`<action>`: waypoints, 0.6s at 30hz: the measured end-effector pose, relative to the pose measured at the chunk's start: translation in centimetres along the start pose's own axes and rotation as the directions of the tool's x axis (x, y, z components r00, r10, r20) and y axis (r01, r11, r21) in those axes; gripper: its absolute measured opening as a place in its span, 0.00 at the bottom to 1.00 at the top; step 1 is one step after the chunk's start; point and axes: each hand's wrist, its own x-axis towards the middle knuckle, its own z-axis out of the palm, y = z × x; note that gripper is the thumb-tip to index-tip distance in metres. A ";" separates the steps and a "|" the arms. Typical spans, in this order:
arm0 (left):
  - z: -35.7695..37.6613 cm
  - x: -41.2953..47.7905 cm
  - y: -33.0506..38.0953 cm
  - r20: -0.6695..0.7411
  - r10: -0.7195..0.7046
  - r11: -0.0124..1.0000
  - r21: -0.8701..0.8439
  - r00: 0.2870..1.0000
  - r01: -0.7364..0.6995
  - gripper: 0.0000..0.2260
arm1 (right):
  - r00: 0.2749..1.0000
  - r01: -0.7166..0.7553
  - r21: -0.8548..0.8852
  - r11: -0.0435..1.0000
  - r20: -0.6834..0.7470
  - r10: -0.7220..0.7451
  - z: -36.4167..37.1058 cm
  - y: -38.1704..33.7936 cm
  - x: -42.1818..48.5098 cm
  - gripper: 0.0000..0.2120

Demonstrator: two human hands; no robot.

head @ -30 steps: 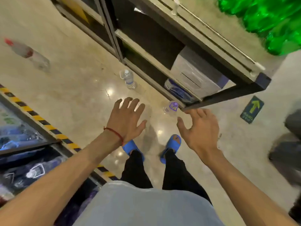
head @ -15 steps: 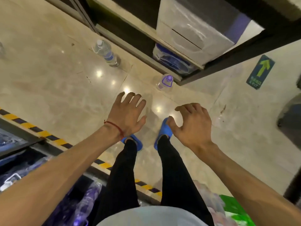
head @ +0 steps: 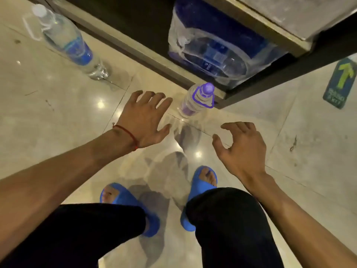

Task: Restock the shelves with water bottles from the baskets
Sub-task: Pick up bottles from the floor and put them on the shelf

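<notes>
Down low, reaching with nothing held

Left hand (head: pixel 144 120) is spread flat, fingers straight, just beside a small purple-capped water bottle (head: pixel 195 101) standing upright on the tiled floor (head: pixel 58 117) by the shelf corner (head: pixel 280 80). Right hand (head: pixel 241 149) hovers nearby, fingers loosely curled, empty. A blue-labelled bottle (head: pixel 67 43) stands further left.
</notes>
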 end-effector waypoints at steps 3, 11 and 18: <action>4.1 4.1 -1.8 0.027 0.025 0.998 0.060 0.999 -0.026 0.37 | 0.999 -0.037 0.040 0.999 -0.022 0.038 5.5 1.2 2.2 0.25; 13.1 11.8 -3.7 -0.009 0.156 0.954 0.262 0.988 -0.149 0.36 | 0.964 0.001 0.480 0.877 -0.235 0.127 16.7 0.9 8.3 0.37; 15.5 12.3 -4.3 -0.026 0.171 0.942 0.297 0.985 -0.156 0.35 | 0.878 0.179 0.781 0.598 -0.402 0.262 19.2 -1.6 11.1 0.42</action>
